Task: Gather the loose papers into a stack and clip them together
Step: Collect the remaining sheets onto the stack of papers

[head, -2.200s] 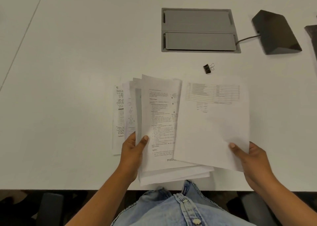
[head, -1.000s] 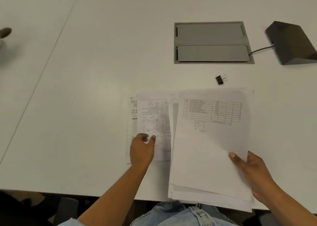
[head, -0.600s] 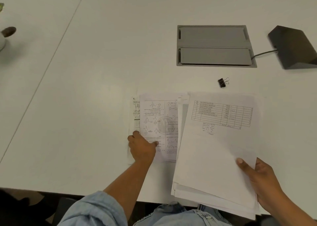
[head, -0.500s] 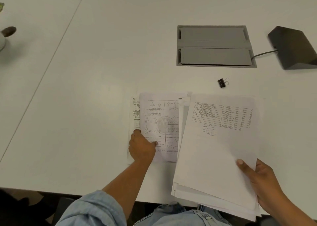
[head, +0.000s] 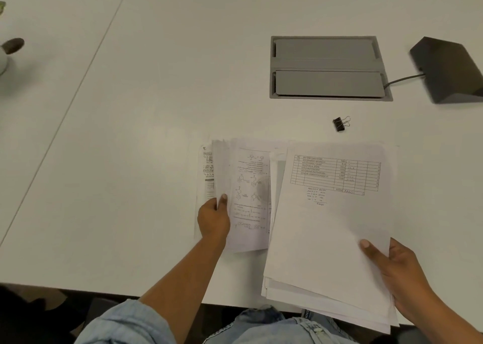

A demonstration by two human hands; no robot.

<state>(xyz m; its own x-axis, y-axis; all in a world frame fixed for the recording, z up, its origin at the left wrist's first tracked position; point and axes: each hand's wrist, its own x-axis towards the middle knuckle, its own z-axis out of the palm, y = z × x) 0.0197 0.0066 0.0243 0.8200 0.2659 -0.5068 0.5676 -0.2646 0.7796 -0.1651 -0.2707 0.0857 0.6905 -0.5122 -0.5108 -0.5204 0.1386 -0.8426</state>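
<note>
My right hand (head: 397, 273) grips a stack of white papers (head: 326, 234) by its lower right corner; the top sheet shows a printed table. My left hand (head: 213, 219) pinches the left edge of a sheet with chemistry diagrams (head: 249, 194), lifting that edge off the table. Beneath it lies another sheet with handwritten notes (head: 206, 171), only its left strip showing. A small black binder clip (head: 339, 124) lies on the white table (head: 130, 134) just beyond the papers, apart from both hands.
A grey recessed cable box (head: 326, 67) sits in the table beyond the clip. A dark wedge-shaped device (head: 449, 69) with a cable stands at the far right. The table's near edge runs just under the held stack.
My left hand let go of the gathered stack, moved left, and has pinched and lifted the left edge of the diagram sheet. My right hand keeps holding the stack.
</note>
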